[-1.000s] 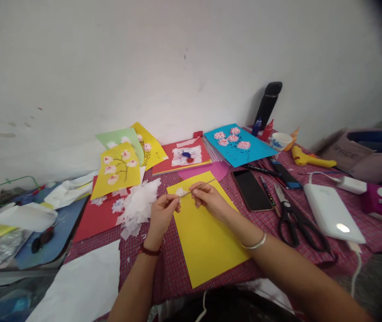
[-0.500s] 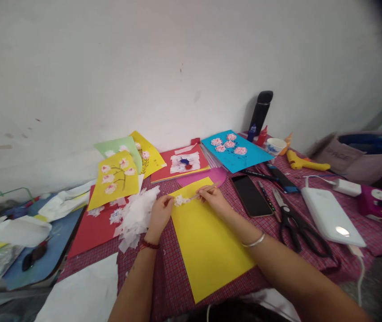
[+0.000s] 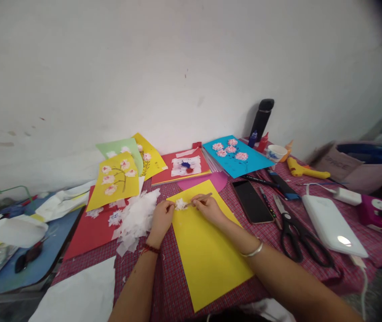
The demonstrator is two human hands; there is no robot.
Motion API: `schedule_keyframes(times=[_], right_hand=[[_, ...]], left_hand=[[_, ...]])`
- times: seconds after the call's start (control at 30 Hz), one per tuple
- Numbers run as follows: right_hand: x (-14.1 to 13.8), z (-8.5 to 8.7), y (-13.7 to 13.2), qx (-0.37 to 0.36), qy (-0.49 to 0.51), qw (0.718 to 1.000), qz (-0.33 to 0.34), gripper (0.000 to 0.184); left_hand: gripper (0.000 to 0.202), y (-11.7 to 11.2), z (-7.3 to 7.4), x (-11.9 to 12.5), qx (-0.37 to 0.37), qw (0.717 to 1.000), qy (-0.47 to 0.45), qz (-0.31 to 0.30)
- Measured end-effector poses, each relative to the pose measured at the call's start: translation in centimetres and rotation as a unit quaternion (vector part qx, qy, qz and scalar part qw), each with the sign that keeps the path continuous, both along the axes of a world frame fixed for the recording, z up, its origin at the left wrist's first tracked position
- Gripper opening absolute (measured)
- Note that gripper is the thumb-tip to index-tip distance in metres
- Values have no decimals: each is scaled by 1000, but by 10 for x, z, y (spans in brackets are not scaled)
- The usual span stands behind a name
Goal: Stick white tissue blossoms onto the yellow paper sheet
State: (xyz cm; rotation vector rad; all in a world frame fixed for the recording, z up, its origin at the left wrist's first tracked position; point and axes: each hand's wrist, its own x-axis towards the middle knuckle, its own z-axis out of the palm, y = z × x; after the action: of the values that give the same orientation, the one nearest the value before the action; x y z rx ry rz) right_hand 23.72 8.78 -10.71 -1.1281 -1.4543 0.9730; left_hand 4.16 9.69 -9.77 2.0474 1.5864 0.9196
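A yellow sheet of paper [image 3: 211,259] lies before me on the checked cloth. Near its top left corner sits a small white tissue flower [image 3: 180,204]. My right hand [image 3: 207,209] pinches a thin stick [image 3: 205,196], its lower tip touching the flower. At the sheet's upper left edge, my left hand [image 3: 162,217] has its fingers closed on the paper, close beside the flower. Left of that hand is a heap of cut white tissue pieces [image 3: 140,214], partly on a red sheet [image 3: 88,237].
Finished flower cards, one yellow [image 3: 120,176] and one blue [image 3: 239,163], lie toward the wall. On the right are a phone [image 3: 253,201], scissors [image 3: 300,232], a white power bank [image 3: 333,226] and a yellow glue gun [image 3: 306,170]. A black bottle [image 3: 262,120] stands behind.
My right hand has moved slightly left and down, bringing the stick to the flower. The white tissue looks more gathered into a flower shape. The left hand stays at the paper's edge.
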Motion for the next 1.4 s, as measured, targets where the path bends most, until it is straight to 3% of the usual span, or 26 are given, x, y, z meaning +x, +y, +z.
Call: schedule_keyframes(times=[0.57,0.7,0.87,0.97,1.03,1.13,1.23,1.3,1.4], right_hand=[[-5,4,-4,26,-30,999,-22,18],[-2,2,-4,-2,22,999,-24,17],[6,6,-1,-39,108,990,-80,19],[9,5,1,-45,114,989,-78,20],[11,2,1,-41,116,989,-78,22],[13,-1,2,-41,142,985,-87,21],[14,-2,4,-69,178,979,-78,22],[14,-2,4,-73,178,979,-68,22],[14,-3,4,-65,157,983,-64,23]], left_hand=[[19,-2,2,1,8,1000,2,-10],[19,-2,1,-2,0,1000,-20,-8],[17,2,-4,-1,-9,998,-58,-6],[15,-1,6,3,-21,995,-94,11],[17,-11,25,1,-13,986,-163,23],[24,-36,66,-22,57,962,-260,66],[25,-67,94,-67,93,953,-256,135],[23,-88,96,-100,72,966,-171,180],[20,-115,80,-135,46,978,84,183]])
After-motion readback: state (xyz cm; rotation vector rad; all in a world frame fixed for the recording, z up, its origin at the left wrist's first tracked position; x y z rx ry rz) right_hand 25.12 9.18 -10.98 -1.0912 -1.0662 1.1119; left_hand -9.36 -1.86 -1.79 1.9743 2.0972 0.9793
